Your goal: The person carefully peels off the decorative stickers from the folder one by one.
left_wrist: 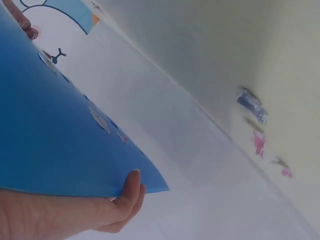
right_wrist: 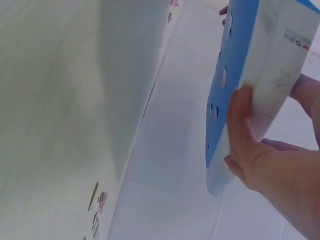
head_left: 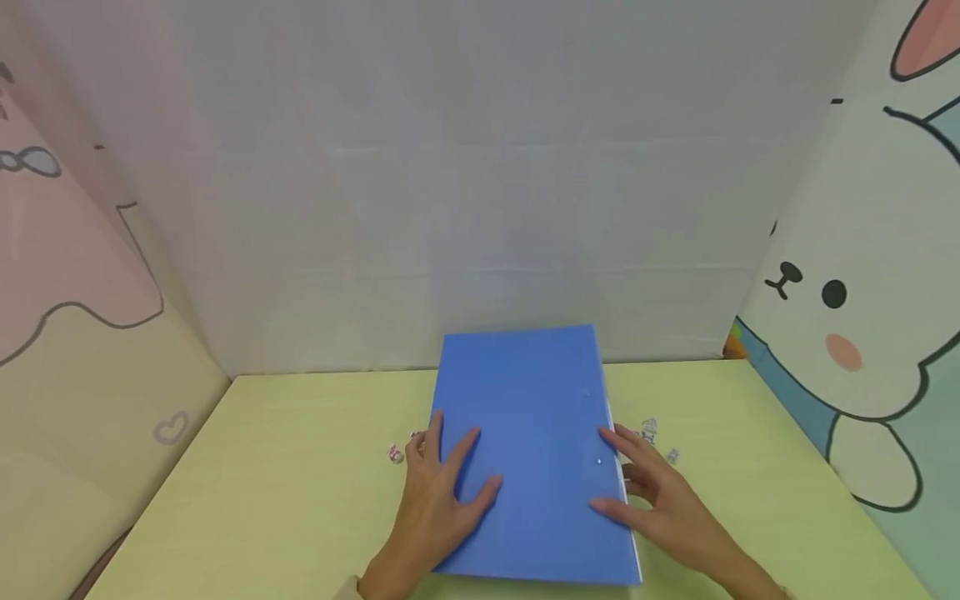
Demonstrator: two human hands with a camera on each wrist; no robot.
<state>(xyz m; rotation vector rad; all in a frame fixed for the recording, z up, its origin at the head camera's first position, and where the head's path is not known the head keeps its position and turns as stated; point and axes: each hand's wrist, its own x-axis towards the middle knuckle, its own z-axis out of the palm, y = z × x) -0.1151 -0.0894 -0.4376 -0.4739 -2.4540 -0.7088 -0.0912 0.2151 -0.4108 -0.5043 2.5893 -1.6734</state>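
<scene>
Between both hands is a thick blue file folder [head_left: 532, 400], its broad blue face up and two small studs near its right edge. My left hand [head_left: 435, 504] grips its left edge, thumb and some fingers spread on the top face; in the left wrist view, fingertips [left_wrist: 132, 185] curl at a corner. My right hand [head_left: 671, 508] holds the right edge, thumb and a finger on top, other fingers against the white side [right_wrist: 280, 60]. Several small cut-out stickers [left_wrist: 99, 120] show on the blue underside, which is raised off the table in the wrist views.
Small colourful cut-outs [head_left: 395, 454] lie on the pale yellow table [head_left: 262, 500] left of the folder. More cut-outs [head_left: 649, 429] lie to its right. A pale curtain [head_left: 450, 167] hangs behind the table, and cartoon-printed cloth [head_left: 885, 317] stands at the sides.
</scene>
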